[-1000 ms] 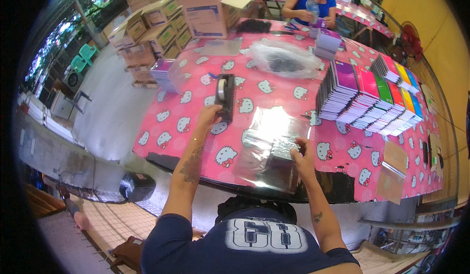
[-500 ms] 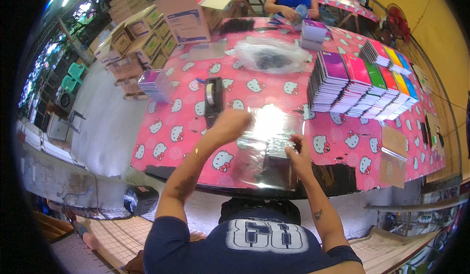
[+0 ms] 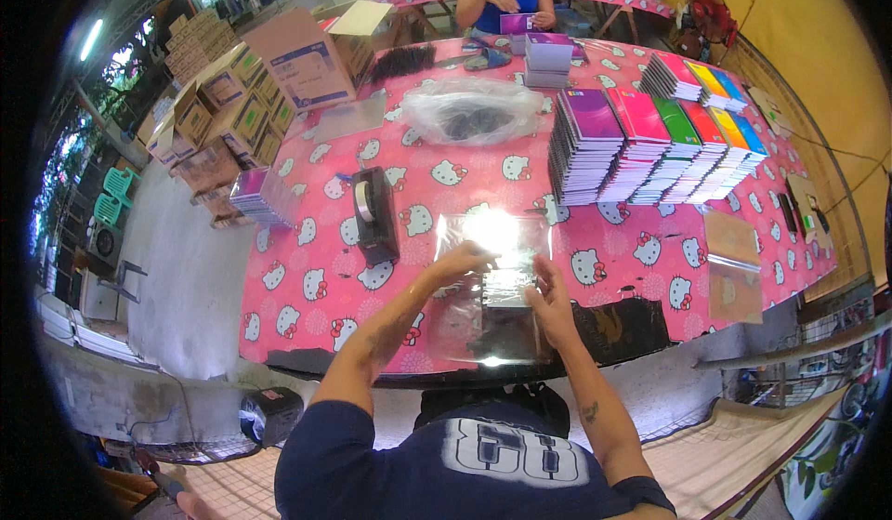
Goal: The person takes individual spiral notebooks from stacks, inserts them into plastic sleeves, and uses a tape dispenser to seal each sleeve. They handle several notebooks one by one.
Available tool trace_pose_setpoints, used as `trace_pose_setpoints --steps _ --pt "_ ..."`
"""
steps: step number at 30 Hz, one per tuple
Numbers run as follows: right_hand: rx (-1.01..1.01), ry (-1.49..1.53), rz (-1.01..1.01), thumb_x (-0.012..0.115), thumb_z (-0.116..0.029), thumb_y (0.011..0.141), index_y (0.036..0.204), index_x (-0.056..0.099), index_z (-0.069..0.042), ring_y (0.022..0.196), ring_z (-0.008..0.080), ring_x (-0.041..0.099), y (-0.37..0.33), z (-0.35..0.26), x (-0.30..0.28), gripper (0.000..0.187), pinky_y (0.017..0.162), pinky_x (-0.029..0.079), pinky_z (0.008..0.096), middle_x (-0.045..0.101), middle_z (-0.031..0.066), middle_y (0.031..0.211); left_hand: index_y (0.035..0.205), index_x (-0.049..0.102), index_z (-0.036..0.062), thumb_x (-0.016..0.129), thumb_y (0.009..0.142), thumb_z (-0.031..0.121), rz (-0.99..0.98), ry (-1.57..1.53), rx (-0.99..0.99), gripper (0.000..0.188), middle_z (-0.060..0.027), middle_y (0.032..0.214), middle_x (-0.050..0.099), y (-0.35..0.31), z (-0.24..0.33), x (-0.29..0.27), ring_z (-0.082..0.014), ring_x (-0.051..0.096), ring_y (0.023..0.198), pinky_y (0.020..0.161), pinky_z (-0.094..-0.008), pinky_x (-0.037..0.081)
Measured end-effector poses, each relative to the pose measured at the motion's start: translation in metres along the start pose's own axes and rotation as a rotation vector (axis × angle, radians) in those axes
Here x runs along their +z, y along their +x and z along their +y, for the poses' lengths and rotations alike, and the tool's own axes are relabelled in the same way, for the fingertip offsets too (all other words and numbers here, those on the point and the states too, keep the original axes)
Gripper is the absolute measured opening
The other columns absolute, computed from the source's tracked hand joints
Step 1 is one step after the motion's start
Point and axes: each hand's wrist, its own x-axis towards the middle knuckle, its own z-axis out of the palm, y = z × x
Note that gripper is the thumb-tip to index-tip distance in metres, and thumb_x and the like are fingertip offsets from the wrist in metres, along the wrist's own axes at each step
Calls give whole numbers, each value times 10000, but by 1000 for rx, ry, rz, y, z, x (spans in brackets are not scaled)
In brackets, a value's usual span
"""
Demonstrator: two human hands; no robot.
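Clear plastic sleeves (image 3: 455, 327) lie on the table before me, crossing its dark front edge, with strong glare on their upper part. Over their left side is my left hand (image 3: 465, 261), its fingers bent together; glare hides the fingertips and anything in them. My right hand (image 3: 552, 302) rests along the right side of the plastic, thumb and fingers apart. A black tape dispenser (image 3: 379, 227) with a roll of tape stands just beyond my left forearm.
Stacks of colourful notebooks (image 3: 641, 153) stand at the right. Behind lies a translucent plastic bag (image 3: 474, 111) with dark contents. Cardboard boxes (image 3: 297, 60) rise at the far left. A brown packet (image 3: 734, 269) lies near the right edge. Opposite, a person in blue (image 3: 506, 0) handles a purple notebook.
My left hand has come down closer to the plastic and nearer my right hand, which stays along the plastic's right side. The view has shifted. The person opposite now has a purple notebook.
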Motion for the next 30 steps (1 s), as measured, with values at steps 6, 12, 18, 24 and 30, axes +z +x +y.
trace_pose_setpoints --steps 6,12,18,24,30 --pt "187 318 -108 710 -524 901 1572 265 -55 1358 296 460 -8 21 0 931 1097 407 434 344 151 1547 1454 506 81 724 918 359 434 84 296 642 -163 1573 363 -87 24 108 -279 451 1377 1134 -441 378" --pt "107 1 -316 622 -229 1011 1457 486 -8 1164 181 571 -6 -43 71 516 997 457 322 618 92 1258 1508 394 89 792 864 375 682 412 533 809 -191 1558 348 -130 39 134 -341 389 1429 1154 -472 345" --pt "275 212 38 554 -245 1055 1385 546 5 1023 139 608 4 -27 108 414 922 476 267 668 57 1061 1544 178 -10 802 847 438 998 784 492 1037 -244 1542 289 -186 6 150 -386 354 1425 1157 -511 320" --pt "341 539 -48 466 -519 1046 1519 359 -29 1351 269 434 20 -63 137 689 1122 358 415 431 138 1476 1445 441 43 868 790 331 1176 302 537 833 -147 1275 590 -175 19 81 -249 603 1096 919 -390 481" --pt "33 -720 27 655 -232 932 1428 487 -24 1391 342 384 22 -12 10 564 1183 259 441 450 199 1455 1213 542 -25 830 841 321 1943 402 610 583 -110 1102 637 -279 119 -188 -217 610 928 833 -390 517"
